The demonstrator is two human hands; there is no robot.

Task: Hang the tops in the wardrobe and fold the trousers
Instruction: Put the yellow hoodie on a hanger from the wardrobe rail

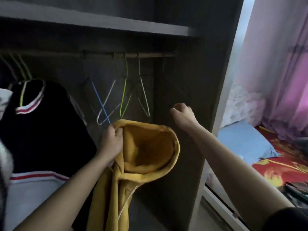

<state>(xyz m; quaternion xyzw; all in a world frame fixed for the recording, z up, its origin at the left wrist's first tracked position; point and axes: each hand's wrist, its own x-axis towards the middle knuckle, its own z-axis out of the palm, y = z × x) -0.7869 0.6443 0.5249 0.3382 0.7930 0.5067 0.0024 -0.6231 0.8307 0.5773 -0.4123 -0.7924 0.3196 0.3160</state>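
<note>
Left hand (110, 140) clutches the mustard-yellow fleece hoodie (150, 147) at centre frame; right hand (181, 112) curls mid-right, grip on anything unclear. The tangled coloured wire hangers (124, 97) above could snag, or the hoodie slip.

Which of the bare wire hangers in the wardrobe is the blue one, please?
The blue hanger, slanting down to just above the left hand gripping the yellow hoodie; the grey-white hanger and green hanger hang to its right.
</note>
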